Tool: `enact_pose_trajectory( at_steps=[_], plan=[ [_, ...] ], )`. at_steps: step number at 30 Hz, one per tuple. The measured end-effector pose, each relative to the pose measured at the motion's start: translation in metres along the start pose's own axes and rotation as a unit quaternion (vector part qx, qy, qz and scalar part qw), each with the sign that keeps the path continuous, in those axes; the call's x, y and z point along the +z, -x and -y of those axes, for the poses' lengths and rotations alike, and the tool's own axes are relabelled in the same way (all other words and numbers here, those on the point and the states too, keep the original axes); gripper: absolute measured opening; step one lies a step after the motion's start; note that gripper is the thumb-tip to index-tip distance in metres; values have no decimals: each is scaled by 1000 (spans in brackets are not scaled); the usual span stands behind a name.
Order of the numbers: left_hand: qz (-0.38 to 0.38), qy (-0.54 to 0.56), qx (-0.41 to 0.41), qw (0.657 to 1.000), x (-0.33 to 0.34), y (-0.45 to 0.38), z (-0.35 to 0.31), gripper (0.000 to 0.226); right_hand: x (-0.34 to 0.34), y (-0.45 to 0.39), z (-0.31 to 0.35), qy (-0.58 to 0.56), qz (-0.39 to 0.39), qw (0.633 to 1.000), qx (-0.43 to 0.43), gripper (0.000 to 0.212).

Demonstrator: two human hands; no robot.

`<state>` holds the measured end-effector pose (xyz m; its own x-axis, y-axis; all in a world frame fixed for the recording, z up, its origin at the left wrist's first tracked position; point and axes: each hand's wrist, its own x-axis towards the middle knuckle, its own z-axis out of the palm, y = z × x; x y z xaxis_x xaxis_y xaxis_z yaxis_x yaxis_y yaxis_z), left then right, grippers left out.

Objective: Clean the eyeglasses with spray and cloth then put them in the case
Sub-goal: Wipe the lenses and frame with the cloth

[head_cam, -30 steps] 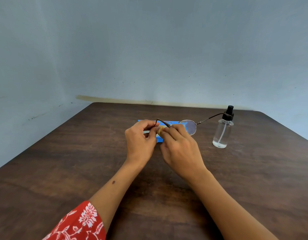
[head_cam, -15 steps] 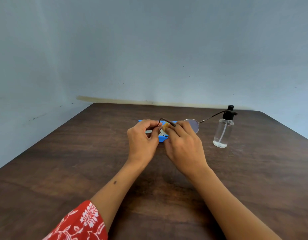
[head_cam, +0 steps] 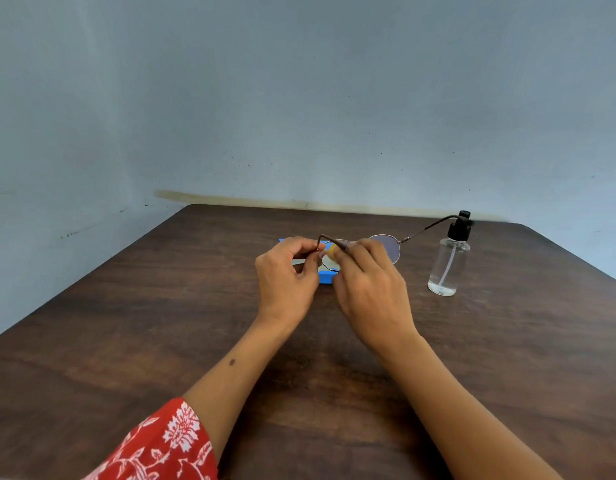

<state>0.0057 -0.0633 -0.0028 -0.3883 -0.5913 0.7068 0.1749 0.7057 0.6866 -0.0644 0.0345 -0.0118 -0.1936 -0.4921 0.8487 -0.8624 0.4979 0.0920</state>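
Observation:
Thin metal-framed eyeglasses (head_cam: 386, 245) are held above the middle of the table, one temple arm stretching right toward the bottle. My left hand (head_cam: 287, 271) pinches the frame at its left hinge. My right hand (head_cam: 369, 282) pinches a small yellow cloth (head_cam: 332, 251) against the left lens. A blue case (head_cam: 325, 277) lies on the table under and behind both hands, mostly hidden by them. A clear spray bottle (head_cam: 448, 263) with a black nozzle stands upright to the right, a little liquid at its bottom.
The dark wooden table (head_cam: 161, 323) meets a pale blue wall at its far edge. A red patterned sleeve (head_cam: 161, 445) covers my left upper arm at the bottom of the view.
The glasses and both hands have risen slightly and shifted a little right. My right fingers have moved the yellow cloth over the left lens. The bottle and case have stayed put.

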Motion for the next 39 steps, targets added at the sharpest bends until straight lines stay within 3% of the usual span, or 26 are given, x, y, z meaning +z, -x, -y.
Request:
enact_pose_trajectory(
  at_steps=[4,10,17,23,28,31,34,39],
  plan=[
    [3,5,4,1000,3,2,-3,15,1,1,-6,46,1,999,20,27],
    [-5,-3,-1,1000,0,0,2,14,-3,0,6,-51,-24,998,-14,32],
    [4,7,-7,1000,4,3,-2,15,0,-3,0,28,-11,999,45,33],
    [-5,-5,-8,1000,2,1,5,12,0,1,9,-47,6,999,-8,34],
    [-1,9,-5,1000,3,2,2,13,1,-1,-3,25,6,999,30,23],
    [3,13,-1,1000,6,3,0,14,2,-1,-6,39,11,999,36,26],
    [-4,11,-6,1000,5,2,4,14,0,-1,3,2,21,1000,18,36],
    [-8,12,-22,1000,2,0,7,13,-1,1,9,-43,20,999,-9,34]
  ],
)
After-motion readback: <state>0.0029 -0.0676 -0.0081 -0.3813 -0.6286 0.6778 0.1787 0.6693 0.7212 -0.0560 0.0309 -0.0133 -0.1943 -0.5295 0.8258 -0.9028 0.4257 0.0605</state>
